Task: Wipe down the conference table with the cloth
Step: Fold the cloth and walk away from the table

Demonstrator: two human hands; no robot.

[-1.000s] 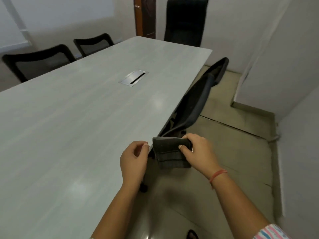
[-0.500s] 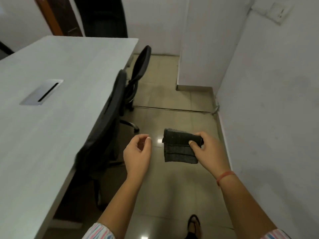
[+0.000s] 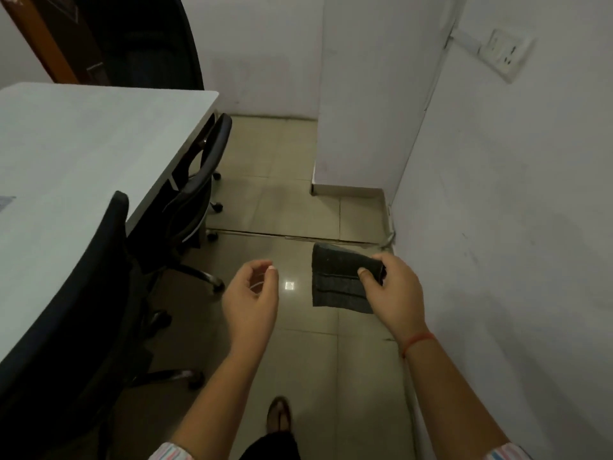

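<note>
Conference table (image 3: pixel 66 154) runs off the left edge; only a corner of its inset plate (image 3: pixel 6 202) shows. Near office chair (image 3: pixel 83 310) is cropped left and below. The farther chair (image 3: pixel 199 194) has its seat under the tabletop. Right hand (image 3: pixel 394 293) covers the right end of the folded cloth (image 3: pixel 335 280). Wall socket (image 3: pixel 507 54) is blurred.

Ahead of our left hand (image 3: pixel 252 293) and right hand (image 3: pixel 394 290) the tiled floor (image 3: pixel 288 200) lies open. To their left, a near chair (image 3: pixel 83 293) and a far chair (image 3: pixel 202 180) stand along the table (image 3: pixel 83 137) edge, barring it. A white wall (image 3: pixel 514 227) runs close on our right, and a pillar (image 3: pixel 365 111) juts out ahead.
</note>
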